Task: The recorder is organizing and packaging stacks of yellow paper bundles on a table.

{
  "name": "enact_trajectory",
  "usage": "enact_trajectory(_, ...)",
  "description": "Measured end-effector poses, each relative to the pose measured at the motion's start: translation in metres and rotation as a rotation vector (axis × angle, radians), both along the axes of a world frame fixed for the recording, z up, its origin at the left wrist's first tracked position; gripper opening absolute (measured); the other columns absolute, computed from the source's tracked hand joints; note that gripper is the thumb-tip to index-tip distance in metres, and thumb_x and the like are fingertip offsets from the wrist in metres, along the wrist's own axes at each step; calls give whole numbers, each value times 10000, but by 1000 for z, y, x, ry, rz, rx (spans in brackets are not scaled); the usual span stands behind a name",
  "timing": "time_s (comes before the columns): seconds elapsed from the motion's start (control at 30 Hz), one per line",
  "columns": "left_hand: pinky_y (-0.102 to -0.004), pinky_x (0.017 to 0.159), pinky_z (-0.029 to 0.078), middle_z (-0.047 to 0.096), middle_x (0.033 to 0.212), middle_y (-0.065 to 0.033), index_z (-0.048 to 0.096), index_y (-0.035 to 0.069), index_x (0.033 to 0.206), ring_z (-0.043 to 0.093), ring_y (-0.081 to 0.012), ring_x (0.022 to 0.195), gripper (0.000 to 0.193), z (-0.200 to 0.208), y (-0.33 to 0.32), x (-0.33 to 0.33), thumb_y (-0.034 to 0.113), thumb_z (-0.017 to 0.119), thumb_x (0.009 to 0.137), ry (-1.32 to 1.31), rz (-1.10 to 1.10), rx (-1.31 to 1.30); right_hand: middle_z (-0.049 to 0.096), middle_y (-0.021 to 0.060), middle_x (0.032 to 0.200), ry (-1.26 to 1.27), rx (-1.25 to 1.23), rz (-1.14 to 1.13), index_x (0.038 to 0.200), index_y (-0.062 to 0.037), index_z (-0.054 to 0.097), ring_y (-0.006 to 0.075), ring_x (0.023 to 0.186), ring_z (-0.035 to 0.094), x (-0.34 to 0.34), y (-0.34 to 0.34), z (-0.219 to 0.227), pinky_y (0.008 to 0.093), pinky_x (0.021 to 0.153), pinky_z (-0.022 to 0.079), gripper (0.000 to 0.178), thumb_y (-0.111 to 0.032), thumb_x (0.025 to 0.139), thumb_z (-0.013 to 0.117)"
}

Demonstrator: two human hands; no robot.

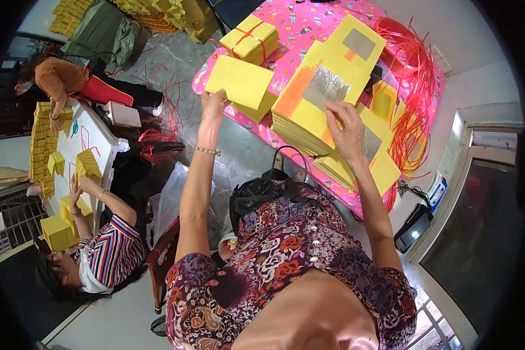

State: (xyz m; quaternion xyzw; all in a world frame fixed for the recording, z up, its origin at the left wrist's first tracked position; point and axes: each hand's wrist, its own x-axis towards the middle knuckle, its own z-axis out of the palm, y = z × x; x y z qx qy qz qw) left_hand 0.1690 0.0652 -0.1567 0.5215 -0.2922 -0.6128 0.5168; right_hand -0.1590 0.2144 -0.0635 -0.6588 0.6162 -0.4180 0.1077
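My left hand (214, 100) pinches the near left corner of a yellow paper sheet (240, 77), which lies over a small stack of yellow paper (256, 108) at the table's near left edge. My right hand (347, 129) hovers at the near side of a silver foil square (322, 86) on a thick stack of yellow joss paper (300, 125). Its fingers are bent with the thumb apart, and nothing shows between them. An orange band runs beside the foil. Beneath my right forearm lies another foil-marked stack (385, 169).
The table has a pink patterned cover (297, 23). A bundle tied with red string (251, 39) stands at its far left, and red plastic strands (411, 87) heap along the right. Two people work at a white table (93, 125) on the left. A black bag (251, 198) hangs before me.
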Motion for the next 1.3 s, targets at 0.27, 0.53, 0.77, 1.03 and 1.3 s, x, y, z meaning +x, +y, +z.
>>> enact_trajectory(0.27, -382, 731, 587, 643, 1133, -141, 474, 43, 1287, 680, -264, 938, 384, -89, -2, -2, -19, 587, 925, -24, 77, 146, 659, 112, 1007, -8, 46, -12, 1020, -36, 701, 273, 931, 654, 3, 3, -3, 352, 784, 525, 152, -62, 874, 667)
enact_trajectory(0.53, -311, 619, 563, 651, 846, -41, 575, 0, 1130, 648, -152, 699, 243, -117, -6, 3, 37, 656, 904, -127, -45, 118, 665, 112, 1002, -30, 101, -32, 1015, -45, 704, 271, 934, 658, 6, 3, 1, 348, 796, 525, 145, -55, 879, 656)
enact_trajectory(0.77, -273, 564, 524, 608, 778, 2, 635, 14, 983, 625, -108, 703, 176, -129, 1, -2, 87, 731, 856, -291, 89, 159, 664, 108, 999, -17, 85, -27, 1012, -50, 706, 254, 906, 666, 6, 3, 2, 337, 774, 532, 139, -56, 885, 651)
enact_trajectory(1.03, -372, 701, 538, 701, 784, -99, 702, -12, 906, 682, -232, 733, 276, -116, -5, -19, 174, 795, 725, -937, 99, 199, 661, 104, 1005, -48, 74, -25, 1016, -52, 705, 250, 890, 675, 1, 6, 7, 331, 740, 539, 141, -67, 883, 662)
enact_trajectory(1.3, -467, 888, 489, 588, 1155, -241, 492, 11, 1287, 601, -381, 1021, 620, -90, 1, -21, 191, 765, 760, -1307, 197, -130, 650, 76, 987, 183, 46, 139, 987, -60, 708, 249, 906, 644, 5, 30, 37, 358, 752, 526, 256, -190, 782, 790)
